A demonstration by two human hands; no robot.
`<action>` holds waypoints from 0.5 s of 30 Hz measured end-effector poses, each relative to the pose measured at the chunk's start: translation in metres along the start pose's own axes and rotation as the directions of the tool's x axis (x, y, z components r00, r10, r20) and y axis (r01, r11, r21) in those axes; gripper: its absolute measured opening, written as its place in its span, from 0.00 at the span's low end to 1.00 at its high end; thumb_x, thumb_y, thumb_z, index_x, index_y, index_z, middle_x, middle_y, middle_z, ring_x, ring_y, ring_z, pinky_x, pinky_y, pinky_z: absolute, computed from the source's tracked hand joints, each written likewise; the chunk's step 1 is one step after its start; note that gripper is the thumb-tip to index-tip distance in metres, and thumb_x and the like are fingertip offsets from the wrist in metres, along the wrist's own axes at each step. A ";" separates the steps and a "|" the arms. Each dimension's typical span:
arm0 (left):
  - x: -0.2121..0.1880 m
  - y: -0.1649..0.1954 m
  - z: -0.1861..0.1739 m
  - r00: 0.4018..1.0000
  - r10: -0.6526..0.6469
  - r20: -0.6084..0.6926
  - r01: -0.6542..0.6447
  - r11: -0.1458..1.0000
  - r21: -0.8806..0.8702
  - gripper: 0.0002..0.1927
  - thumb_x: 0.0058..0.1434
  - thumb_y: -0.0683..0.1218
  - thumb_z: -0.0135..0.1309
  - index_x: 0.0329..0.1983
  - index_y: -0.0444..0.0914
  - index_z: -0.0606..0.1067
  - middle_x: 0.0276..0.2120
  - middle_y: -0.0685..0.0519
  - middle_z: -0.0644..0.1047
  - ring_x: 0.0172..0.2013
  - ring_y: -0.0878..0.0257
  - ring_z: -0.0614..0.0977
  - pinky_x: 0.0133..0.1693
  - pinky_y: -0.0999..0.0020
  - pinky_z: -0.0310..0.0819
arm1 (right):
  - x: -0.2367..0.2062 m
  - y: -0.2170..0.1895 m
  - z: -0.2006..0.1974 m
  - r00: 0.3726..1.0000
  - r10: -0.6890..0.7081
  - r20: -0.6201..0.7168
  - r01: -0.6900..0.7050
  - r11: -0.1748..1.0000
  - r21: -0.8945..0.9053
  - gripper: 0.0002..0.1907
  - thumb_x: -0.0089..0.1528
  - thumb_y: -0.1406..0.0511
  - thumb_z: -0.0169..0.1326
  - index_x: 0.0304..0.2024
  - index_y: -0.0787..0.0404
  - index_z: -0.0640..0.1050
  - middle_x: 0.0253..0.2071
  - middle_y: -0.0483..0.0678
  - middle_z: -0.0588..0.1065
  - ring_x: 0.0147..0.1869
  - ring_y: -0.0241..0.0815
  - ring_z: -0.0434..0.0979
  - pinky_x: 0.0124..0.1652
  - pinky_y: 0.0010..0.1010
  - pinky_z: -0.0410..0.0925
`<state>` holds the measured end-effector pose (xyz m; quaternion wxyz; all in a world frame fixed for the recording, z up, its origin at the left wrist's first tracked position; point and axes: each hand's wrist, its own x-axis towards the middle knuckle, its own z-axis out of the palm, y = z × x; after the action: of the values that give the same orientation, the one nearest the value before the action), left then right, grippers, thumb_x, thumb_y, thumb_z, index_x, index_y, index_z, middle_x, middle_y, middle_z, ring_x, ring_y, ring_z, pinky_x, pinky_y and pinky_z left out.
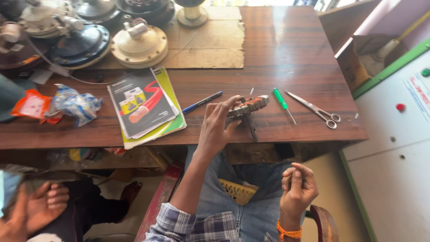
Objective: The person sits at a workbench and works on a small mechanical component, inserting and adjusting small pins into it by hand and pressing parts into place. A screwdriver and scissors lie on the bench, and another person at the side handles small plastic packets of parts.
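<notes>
My left hand (216, 126) reaches up to the table's front edge and grips a round wound coil piece (249, 106) with copper-coloured windings, tilted on its side. My right hand (297, 186) hangs lower, over my lap, with fingertips pinched together; something thin may be between them, too small to tell. An orange band sits on that wrist. A green-handled screwdriver (283, 102) and a pair of scissors (316, 110) lie just right of the coil piece. A blue pen (202, 102) lies to its left.
The brown wooden table (286, 49) carries a stack of brochures (144, 105), crumpled plastic wrappers (67, 104), several round motor housings (139, 44) and a cardboard sheet (215, 40). Another person's hands (33, 208) show at lower left. A white cabinet (394, 148) stands right.
</notes>
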<state>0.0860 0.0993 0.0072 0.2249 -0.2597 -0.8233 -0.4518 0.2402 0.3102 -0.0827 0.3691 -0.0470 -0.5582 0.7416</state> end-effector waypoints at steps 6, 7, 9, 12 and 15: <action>0.005 -0.039 -0.017 0.943 -0.327 0.070 0.333 0.931 -0.146 0.41 0.51 0.38 0.65 0.69 0.48 0.64 0.49 0.57 0.80 0.48 0.57 0.76 0.47 0.63 0.73 | 0.002 0.037 -0.009 0.990 0.091 -0.106 -0.083 0.993 0.079 0.08 0.74 0.72 0.45 0.52 0.66 0.76 0.33 0.49 0.72 0.25 0.29 0.61 0.26 0.20 0.55; 0.003 -0.045 -0.020 0.949 -0.303 0.081 0.312 0.938 -0.150 0.40 0.51 0.38 0.66 0.67 0.47 0.66 0.49 0.57 0.80 0.48 0.57 0.76 0.48 0.63 0.73 | 0.003 0.043 -0.011 0.987 0.108 -0.120 -0.094 0.989 0.116 0.09 0.74 0.72 0.45 0.52 0.65 0.76 0.33 0.48 0.72 0.24 0.29 0.60 0.25 0.21 0.55; 0.001 -0.054 -0.022 0.961 -0.265 0.077 0.274 0.948 -0.160 0.36 0.52 0.37 0.64 0.65 0.46 0.69 0.49 0.56 0.81 0.48 0.58 0.77 0.47 0.64 0.74 | 0.006 0.054 -0.012 0.977 0.142 -0.158 -0.110 0.974 0.197 0.09 0.74 0.72 0.44 0.52 0.64 0.76 0.33 0.47 0.71 0.24 0.29 0.60 0.24 0.21 0.55; -0.007 -0.065 -0.021 0.958 -0.285 -0.031 0.272 0.938 -0.217 0.26 0.59 0.37 0.57 0.61 0.42 0.72 0.45 0.55 0.82 0.45 0.63 0.79 0.46 0.68 0.74 | 0.006 0.063 -0.018 0.961 0.173 -0.217 -0.137 0.976 0.172 0.09 0.74 0.72 0.43 0.52 0.65 0.76 0.33 0.47 0.71 0.24 0.30 0.59 0.25 0.22 0.55; -0.015 -0.072 -0.022 0.893 -0.395 -0.217 0.328 0.900 -0.287 0.11 0.66 0.38 0.53 0.51 0.39 0.76 0.34 0.55 0.82 0.37 0.69 0.81 0.40 0.73 0.73 | 0.006 0.069 -0.031 0.949 0.175 -0.262 -0.127 0.974 0.189 0.09 0.74 0.72 0.43 0.52 0.66 0.76 0.33 0.47 0.71 0.24 0.30 0.59 0.25 0.22 0.55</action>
<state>0.0546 0.0444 -0.0361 0.2128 -0.0624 -0.7572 -0.6144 0.2165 0.3312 -0.1514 0.3881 -0.1617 -0.4307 0.7985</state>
